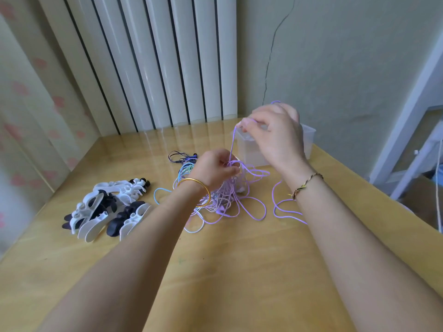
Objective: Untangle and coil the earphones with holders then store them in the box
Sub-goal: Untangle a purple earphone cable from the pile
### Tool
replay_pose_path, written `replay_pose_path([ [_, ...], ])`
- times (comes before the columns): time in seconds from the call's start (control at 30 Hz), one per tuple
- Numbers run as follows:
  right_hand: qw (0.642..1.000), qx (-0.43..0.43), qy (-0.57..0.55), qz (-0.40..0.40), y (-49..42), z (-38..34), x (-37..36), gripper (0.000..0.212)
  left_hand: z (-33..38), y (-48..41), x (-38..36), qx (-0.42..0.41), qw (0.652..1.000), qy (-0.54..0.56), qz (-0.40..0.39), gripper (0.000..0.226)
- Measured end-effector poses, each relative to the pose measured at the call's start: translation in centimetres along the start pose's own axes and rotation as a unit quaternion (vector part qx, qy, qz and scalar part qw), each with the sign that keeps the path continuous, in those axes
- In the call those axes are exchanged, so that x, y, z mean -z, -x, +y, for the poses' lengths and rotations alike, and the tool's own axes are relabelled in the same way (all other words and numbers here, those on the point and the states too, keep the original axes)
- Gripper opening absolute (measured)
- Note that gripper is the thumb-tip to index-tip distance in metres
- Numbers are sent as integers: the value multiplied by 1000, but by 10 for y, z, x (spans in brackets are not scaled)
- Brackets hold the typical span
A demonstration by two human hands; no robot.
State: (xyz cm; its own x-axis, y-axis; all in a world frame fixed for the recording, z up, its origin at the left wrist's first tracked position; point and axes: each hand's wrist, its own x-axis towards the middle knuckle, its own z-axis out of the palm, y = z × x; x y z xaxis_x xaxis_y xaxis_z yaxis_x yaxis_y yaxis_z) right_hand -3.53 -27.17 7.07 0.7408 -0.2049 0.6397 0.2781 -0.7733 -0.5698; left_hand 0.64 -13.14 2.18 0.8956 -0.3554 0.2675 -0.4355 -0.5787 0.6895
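A big messy pile of earphones [225, 197] lies in the middle of the wooden counter [239, 259]. Most of the wires are purple, with some pink, white and light blue ones mixed in.

The left hand [215, 170] is down on top of the pile. Its fingers are curled and hold a bunch of purple wires there. A gold bangle [194, 180] sits on that wrist.

The right hand [275, 137] is lifted up above the counter, nearer the far edge. Its thumb and finger pinch one purple wire [232, 146]. This wire runs straight and tight from the right hand down to the left hand. A small bit of purple wire sticks up over the top of the right hand. A thin braided bracelet [308, 179] is on that wrist.

More purple wire lies in loose loops [278, 207] on the counter toward the right edge, partly under the right arm. A light blue loop [157, 196] sticks out of the pile toward the left edge. A dark wire [178, 155] lies just behind the pile, toward the far edge.

The box [309, 140] is clear plastic. It stands near the far right corner of the counter, partly hidden behind the right hand. How much is inside it is hard to tell.

The holders [107, 209] are black and white. They lie in a heap near the left edge, well apart from the box.

A white radiator [155, 56] stands against the wall past the far edge.
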Motion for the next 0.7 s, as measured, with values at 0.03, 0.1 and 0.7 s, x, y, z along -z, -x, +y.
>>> replay_pose_path([
  [0.03, 999, -4, -21, 28, -1, -1, 0, 30, -3, -1, -1, 9, 1000, -13, 2, 17],
  [0.1, 994, -28, -34, 96, -4, 1, -2, 32, -4, 0, -1, 13, 1000, -14, 8, 33],
  [0.7, 939, -74, 160, -295, 10, 11, 2, 13, -16, 3, 24, -7, 996, -58, 64, 19],
])
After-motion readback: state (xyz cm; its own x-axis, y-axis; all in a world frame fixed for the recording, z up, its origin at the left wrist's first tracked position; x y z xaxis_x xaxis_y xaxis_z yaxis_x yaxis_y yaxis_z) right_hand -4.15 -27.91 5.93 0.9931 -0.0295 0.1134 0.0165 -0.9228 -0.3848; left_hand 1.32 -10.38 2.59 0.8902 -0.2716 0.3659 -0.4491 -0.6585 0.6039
